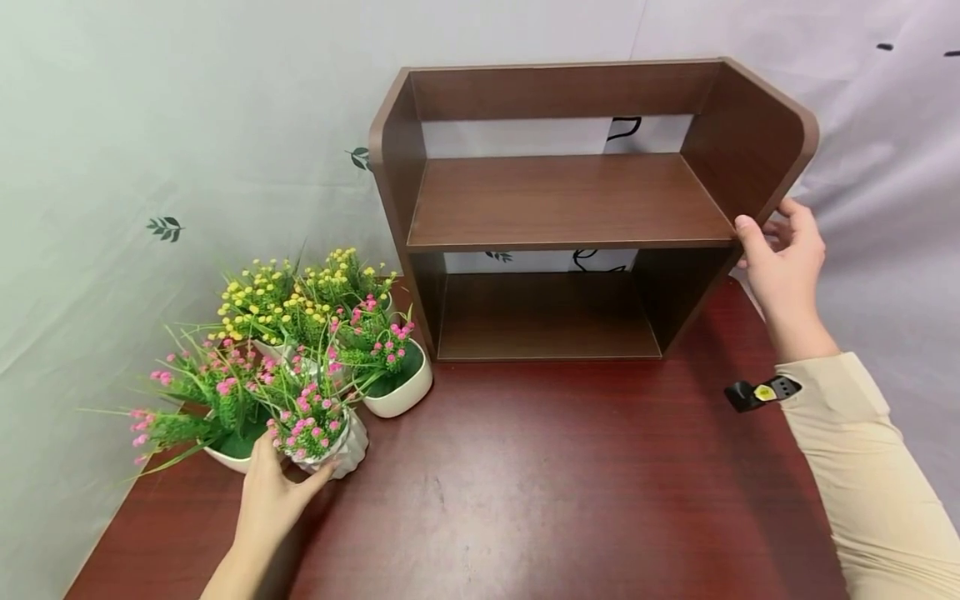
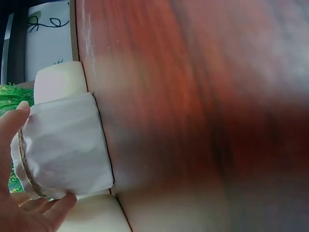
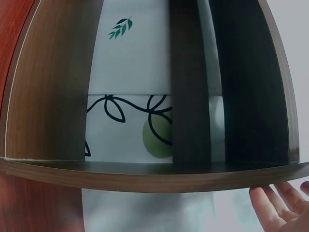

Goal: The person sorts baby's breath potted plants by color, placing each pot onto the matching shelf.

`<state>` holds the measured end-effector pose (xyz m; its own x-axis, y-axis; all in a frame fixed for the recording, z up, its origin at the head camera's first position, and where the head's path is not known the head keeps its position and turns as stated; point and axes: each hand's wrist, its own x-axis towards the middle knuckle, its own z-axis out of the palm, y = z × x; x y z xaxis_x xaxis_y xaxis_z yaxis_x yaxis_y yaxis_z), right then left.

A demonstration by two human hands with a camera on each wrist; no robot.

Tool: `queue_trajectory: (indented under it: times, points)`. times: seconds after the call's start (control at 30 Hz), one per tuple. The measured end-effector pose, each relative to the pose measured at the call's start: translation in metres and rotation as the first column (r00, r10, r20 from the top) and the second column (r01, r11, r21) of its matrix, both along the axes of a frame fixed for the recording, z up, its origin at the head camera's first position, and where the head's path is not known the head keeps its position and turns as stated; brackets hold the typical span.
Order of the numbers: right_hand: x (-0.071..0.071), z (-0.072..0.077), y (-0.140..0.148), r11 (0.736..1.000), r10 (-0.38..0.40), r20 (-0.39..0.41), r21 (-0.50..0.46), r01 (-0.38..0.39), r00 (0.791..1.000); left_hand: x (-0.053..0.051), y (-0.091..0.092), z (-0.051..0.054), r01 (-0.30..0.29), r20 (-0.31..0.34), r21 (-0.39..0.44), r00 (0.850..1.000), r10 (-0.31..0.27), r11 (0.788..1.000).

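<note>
In the head view my left hand (image 1: 273, 496) grips a white ridged flowerpot (image 1: 348, 450) of pink flowers, thumb on one side and fingers on the other. A twine band (image 2: 26, 166) circles the pot's upper part in the left wrist view, and its base is at the tabletop. My right hand (image 1: 787, 258) holds the right side panel of a brown two-tier shelf (image 1: 555, 200), thumb at the front edge. Fingers (image 3: 270, 208) touch the panel's outer face in the right wrist view. Both tiers hold nothing.
A cream pot (image 1: 401, 392) of pink flowers stands against the shelf's left foot. Another pink-flowered plant (image 1: 217, 400) sits left of the gripped pot, with yellow-flowered plants (image 1: 300, 300) behind. All stand on the dark red table (image 1: 525, 483). A pale printed curtain (image 1: 225, 125) hangs behind.
</note>
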<state>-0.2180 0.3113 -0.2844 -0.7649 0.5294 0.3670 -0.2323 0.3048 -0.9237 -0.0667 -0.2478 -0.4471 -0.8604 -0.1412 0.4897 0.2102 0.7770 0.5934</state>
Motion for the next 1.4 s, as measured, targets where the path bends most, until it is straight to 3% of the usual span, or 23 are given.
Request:
queue_trajectory:
  times: [0.17,0.4,0.7,1.2,1.4]
  points:
    - [0.001,0.001,0.002,0.997,0.027,-0.01,-0.074,-0.028,1.0,-0.007,-0.001,0.004,-0.001,0.089,-0.015,0.996,0.002,1.0]
    - [0.003,0.001,0.002,0.993,0.052,-0.009,-0.106,-0.053,0.999,-0.01,-0.004,0.006,0.016,0.104,-0.034,0.995,-0.012,0.999]
    - [0.006,0.002,0.005,0.942,0.16,-0.07,-0.287,-0.174,0.985,-0.01,-0.001,0.01,0.027,0.121,0.004,0.992,-0.027,1.0]
    - [0.005,0.001,0.005,0.936,0.176,-0.084,-0.294,-0.194,0.981,-0.006,0.002,0.01,0.014,0.138,0.071,0.99,-0.024,0.997]
    - [0.006,0.001,0.007,0.94,0.172,-0.098,-0.28,-0.193,0.98,-0.004,0.004,0.009,-0.005,0.169,0.039,0.986,-0.001,0.999]
